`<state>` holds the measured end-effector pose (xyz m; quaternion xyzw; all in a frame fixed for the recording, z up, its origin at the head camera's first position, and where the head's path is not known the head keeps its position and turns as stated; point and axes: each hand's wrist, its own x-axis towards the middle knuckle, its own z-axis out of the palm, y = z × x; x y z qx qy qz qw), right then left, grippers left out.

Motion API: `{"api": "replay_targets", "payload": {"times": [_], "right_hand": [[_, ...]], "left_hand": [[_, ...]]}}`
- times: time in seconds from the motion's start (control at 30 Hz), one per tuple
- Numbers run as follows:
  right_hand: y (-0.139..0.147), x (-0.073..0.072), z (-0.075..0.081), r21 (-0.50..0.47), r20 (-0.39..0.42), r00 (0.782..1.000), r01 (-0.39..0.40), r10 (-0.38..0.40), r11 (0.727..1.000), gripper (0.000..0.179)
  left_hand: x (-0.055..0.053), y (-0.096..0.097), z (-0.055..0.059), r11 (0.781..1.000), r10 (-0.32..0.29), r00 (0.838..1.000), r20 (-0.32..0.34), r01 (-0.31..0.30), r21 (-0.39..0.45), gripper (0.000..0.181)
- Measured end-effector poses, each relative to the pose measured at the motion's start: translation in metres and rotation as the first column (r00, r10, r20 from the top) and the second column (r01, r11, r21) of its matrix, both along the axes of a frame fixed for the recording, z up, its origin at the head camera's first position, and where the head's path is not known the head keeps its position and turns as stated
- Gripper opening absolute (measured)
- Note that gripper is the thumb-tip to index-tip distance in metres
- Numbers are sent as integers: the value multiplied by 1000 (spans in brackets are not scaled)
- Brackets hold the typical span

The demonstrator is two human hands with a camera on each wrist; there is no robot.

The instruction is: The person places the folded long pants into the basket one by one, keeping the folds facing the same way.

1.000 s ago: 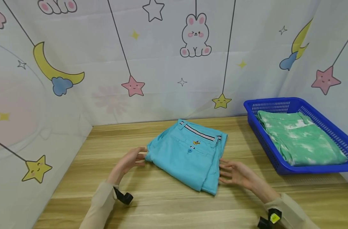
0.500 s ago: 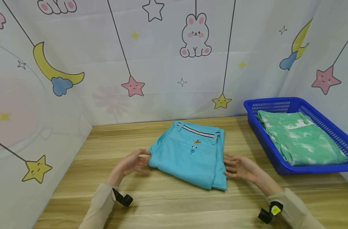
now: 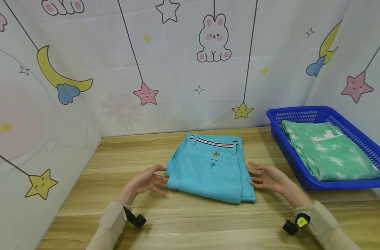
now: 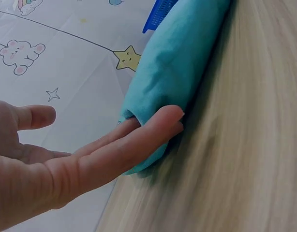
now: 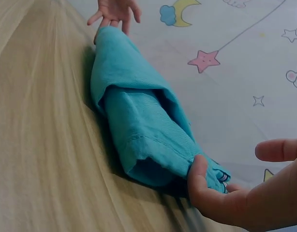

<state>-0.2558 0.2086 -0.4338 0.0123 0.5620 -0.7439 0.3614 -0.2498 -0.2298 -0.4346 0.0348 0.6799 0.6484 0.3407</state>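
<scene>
Folded turquoise trousers [image 3: 211,173] lie on the wooden table, waistband toward the back wall, with a striped trim, a small embroidered figure and a button showing. At their left side my left hand [image 3: 149,180] touches the folded edge with its fingers extended and thumb apart. In the left wrist view, the fingers [image 4: 134,145] press against the end of the fold. My right hand [image 3: 268,177] is at the opposite side, its fingertips against the trousers' right edge. The right wrist view shows those fingers [image 5: 199,179] meeting the layered cloth [image 5: 143,111], thumb held away.
To the right stands a blue plastic basket [image 3: 286,152] holding folded green-and-white tie-dye cloth [image 3: 330,152]. A white curtain [image 3: 177,69] printed with stars, moons and bunnies hangs behind and beside the table [image 3: 177,222]. Each wrist carries a small black camera [image 3: 139,220].
Between both hands the trousers have turned counterclockwise, so the waistband now lies nearly level. The right hand moved slightly back and right; the left shifted a little right and toward the front.
</scene>
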Motion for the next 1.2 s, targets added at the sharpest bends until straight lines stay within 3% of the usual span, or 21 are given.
{"api": "replay_targets", "payload": {"times": [0.2, 0.6, 0.93, 1.2], "right_hand": [[7, -8, -1, 38, -37, 999, -10, 12, 999, 60], [14, -15, -6, 56, -61, 998, -3, 7, 998, 59], [15, -12, -5, 22, -51, 999, -1, 2, 1000, 59], [20, -7, -5, 67, -102, 995, 0, 7, 998, 62]], "left_hand": [[6, 7, 2, 999, -26, 998, 54, 24, 43, 58], [18, 18, 7, 993, -22, 995, 92, 12, 115, 55], [15, 17, 9, 998, -39, 996, 79, 35, 56, 58], [12, 4, 14, 1000, 2, 999, 36, -3, 12, 54]]}}
